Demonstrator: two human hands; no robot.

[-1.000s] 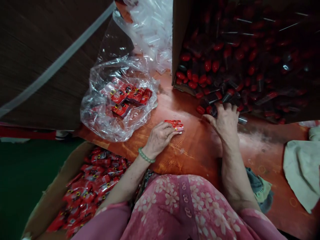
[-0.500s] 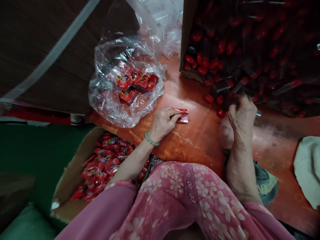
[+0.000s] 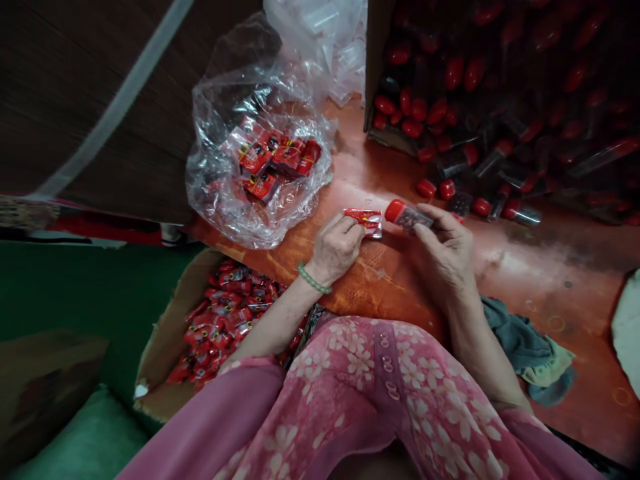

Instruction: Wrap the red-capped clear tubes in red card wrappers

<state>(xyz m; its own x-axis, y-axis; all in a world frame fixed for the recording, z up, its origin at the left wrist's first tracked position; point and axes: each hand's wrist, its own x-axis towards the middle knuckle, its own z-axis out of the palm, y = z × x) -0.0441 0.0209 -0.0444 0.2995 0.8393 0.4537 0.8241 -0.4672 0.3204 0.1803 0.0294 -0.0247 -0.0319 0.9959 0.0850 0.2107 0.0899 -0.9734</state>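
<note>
My left hand (image 3: pixel 337 250) pinches a small red foil sachet (image 3: pixel 363 222) against the table top. My right hand (image 3: pixel 445 253) lifts a clear tube with a red cap (image 3: pixel 407 215), holding it between thumb and fingers just to the right of the sachet. The cap points left toward the sachet, and the two are apart. Several loose red-capped tubes (image 3: pixel 447 190) lie on the table beyond my right hand. A green bead bracelet (image 3: pixel 314 279) circles my left wrist.
A cardboard box of red-capped tubes (image 3: pixel 475 100) fills the top right. A clear plastic bag (image 3: pixel 215 160) holds red sachets, and an open carton (image 3: pixel 165 353) of sachets sits low at left. A grey-green cloth (image 3: pixel 520 340) lies at right.
My right hand has moved away from the pile of tubes and now holds one tube up near the sachet. The view has shifted slightly, and my left hand stays on the sachet.
</note>
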